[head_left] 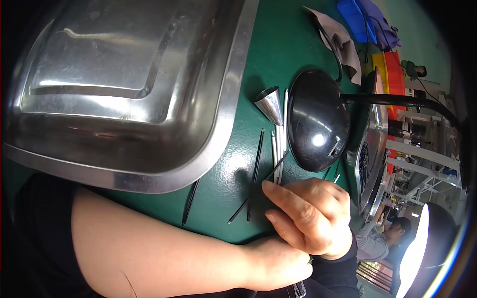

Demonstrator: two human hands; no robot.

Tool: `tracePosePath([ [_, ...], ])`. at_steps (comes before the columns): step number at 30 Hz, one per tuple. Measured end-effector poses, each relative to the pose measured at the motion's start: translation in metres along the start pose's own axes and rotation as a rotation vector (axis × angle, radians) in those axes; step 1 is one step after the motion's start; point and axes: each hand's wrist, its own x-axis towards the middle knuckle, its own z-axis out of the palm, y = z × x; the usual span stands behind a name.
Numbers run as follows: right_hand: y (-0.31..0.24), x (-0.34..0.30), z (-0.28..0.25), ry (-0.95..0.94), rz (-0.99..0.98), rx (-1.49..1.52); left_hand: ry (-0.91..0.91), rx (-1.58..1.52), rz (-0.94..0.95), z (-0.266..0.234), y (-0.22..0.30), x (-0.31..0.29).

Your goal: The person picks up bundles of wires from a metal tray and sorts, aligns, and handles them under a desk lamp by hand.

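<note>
My left hand [278, 263] is closed at the bottom of the view, its bare forearm coming in from the left. Thin dark strands in a bundle [299, 289] stick out beneath its curled fingers. Just above it, my right hand [313, 213] is open, index finger stretched out and thumb apart from it. Near that fingertip a thin black rod [239, 211] lies slantwise, and whether they touch I cannot tell. Other black rods [257, 161] lie close by on the green table [218, 203]. Several pale tubes [279, 144] lie beside a small metal cone [271, 104].
A large steel tray [169, 183] fills the left side. A black domed lamp head [318, 121] on a bent arm hangs right of the tubes. Behind stand another metal tray [381, 111], a grey cloth [335, 32] and blue bins [357, 20]. A lit lamp [417, 248] and another person [375, 241] are at right.
</note>
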Motion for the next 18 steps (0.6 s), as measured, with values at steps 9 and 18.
tracePosePath([
  [9, 0.005, -0.007, 0.002, -0.021, 0.066, -0.045, -0.034, 0.208, 0.076, -0.006, -0.001, 0.001],
  [18, 0.002, -0.007, 0.004, -0.029, 0.079, -0.046, -0.027, 0.246, 0.077, -0.006, 0.003, -0.002],
])
